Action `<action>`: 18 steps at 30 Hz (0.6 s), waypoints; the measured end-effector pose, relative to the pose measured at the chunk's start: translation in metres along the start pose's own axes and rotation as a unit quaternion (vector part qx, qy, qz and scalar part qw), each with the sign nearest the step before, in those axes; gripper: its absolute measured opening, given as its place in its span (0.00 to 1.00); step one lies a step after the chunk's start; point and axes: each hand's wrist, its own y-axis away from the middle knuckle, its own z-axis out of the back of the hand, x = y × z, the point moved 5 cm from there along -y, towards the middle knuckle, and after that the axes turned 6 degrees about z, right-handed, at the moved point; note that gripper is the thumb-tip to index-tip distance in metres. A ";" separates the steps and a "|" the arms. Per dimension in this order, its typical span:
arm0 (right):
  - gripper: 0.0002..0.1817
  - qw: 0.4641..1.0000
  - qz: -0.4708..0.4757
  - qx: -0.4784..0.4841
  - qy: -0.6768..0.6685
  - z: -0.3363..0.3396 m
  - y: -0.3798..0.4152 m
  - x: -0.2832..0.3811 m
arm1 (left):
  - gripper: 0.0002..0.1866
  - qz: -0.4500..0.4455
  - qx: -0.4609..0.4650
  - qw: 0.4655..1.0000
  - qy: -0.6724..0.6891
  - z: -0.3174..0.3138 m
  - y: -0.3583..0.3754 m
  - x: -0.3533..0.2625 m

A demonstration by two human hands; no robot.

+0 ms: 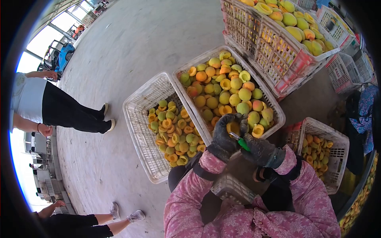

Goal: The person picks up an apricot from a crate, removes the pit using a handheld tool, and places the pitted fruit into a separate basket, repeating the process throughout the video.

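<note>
In dark, worn gloves, both my hands meet over the near edge of a crate (182, 89) of whole and halved yellow peaches (245, 94). My left hand (223, 139) is closed around a peach (233, 127), partly hidden by the fingers. My right hand (264, 152) grips a small tool with a green handle (243, 144) and a short metal end, which reaches to the peach. I cannot make out the tip's shape. To the left, a white crate (137, 131) holds peach halves (174, 133), many of them hollow.
A tall stack of crates (258, 43) heaped with peaches stands at the upper right. Another crate (341, 166) with peach pieces sits right of my knees. Two people stand at the left, one in black trousers (71, 105). A blue forklift (61, 55) is farther back.
</note>
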 end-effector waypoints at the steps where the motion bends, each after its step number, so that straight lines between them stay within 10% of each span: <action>1: 0.19 0.994 -0.069 0.085 -0.023 -0.012 0.003 -0.008 | 0.06 0.000 -0.001 1.000 0.000 0.004 0.000 0.003; 3: 0.20 0.997 -0.034 0.073 -0.013 -0.007 0.003 -0.001 | 0.07 -0.243 0.002 0.864 -0.441 -0.008 0.010 -0.002; 6: 0.19 0.997 0.015 0.059 -0.053 0.000 -0.002 0.003 | 0.12 -0.354 0.039 0.827 -0.435 -0.018 0.015 0.004; 7: 0.16 0.992 0.031 0.056 -0.108 0.002 -0.005 0.004 | 0.12 -0.354 0.041 0.826 -0.437 -0.021 0.014 -0.003; 9: 0.16 0.985 0.043 0.044 -0.161 -0.006 0.002 -0.016 | 0.14 0.031 0.084 0.995 -0.041 -0.020 0.005 0.000; 11: 0.16 0.974 0.054 0.034 -0.216 -0.001 0.007 -0.025 | 0.15 -0.062 0.016 0.988 -0.143 -0.015 0.016 -0.031; 12: 0.16 0.995 0.103 0.015 -0.007 0.017 0.006 -0.020 | 0.16 -0.154 -0.052 0.957 -0.241 -0.010 0.025 -0.053; 14: 0.17 0.968 0.144 -0.005 0.203 0.024 0.014 -0.031 | 0.17 -0.267 -0.155 0.862 -0.403 0.014 0.042 -0.108; 16: 0.13 0.948 0.154 -0.132 0.247 0.020 0.033 -0.063 | 0.17 -0.361 -0.298 0.581 -0.666 0.028 0.062 -0.149; 17: 0.20 0.895 0.207 -0.172 0.355 0.033 0.031 -0.050 | 0.17 -0.359 -0.297 0.580 -0.668 0.038 0.057 -0.149; 18: 0.20 0.896 0.204 -0.174 0.355 0.032 0.031 -0.050 | 0.19 -0.414 -0.410 0.310 -0.751 0.038 0.061 -0.149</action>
